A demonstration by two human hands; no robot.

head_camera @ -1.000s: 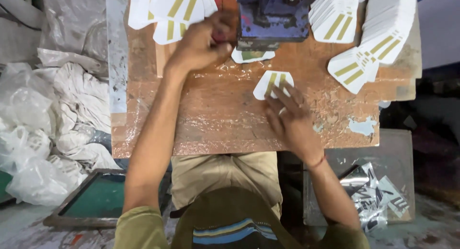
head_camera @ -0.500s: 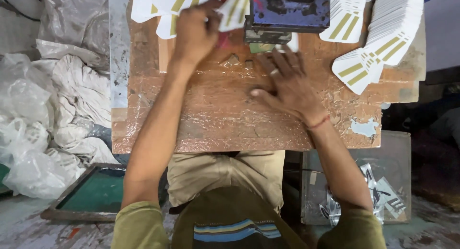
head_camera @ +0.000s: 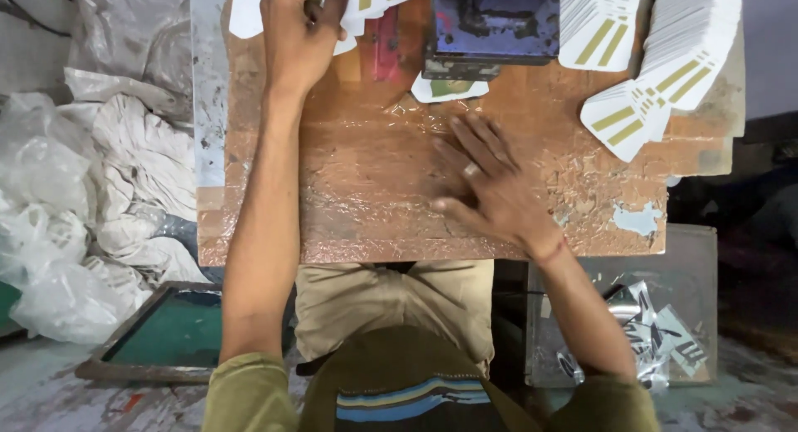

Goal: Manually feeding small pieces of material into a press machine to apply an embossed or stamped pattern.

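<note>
My left hand [head_camera: 301, 35] is closed in a pinch on a white die-cut card with gold stripes [head_camera: 370, 2], at 11 o'clock on the worktable [head_camera: 374, 208]. The fingers curl around the card's edge, and a ring shows on one finger. That card sits at the edge of a loose pile of similar cards [head_camera: 249, 8] running off the top of the frame.

My right hand [head_camera: 490, 187] lies flat and open on the table surface at 3 o'clock from centre, fingers spread, holding nothing. A ring shows on one finger, and a red thread circles the wrist.

At 12 o'clock stands a blue metal press [head_camera: 490, 21]. A single white card [head_camera: 449, 88] protrudes from under its front edge, just beyond my right fingertips. At 2 o'clock, fanned stacks of striped cards [head_camera: 657, 75] rest on the table. Crumpled white plastic sheeting [head_camera: 91, 174] lies at 9 o'clock, off the table.
</note>
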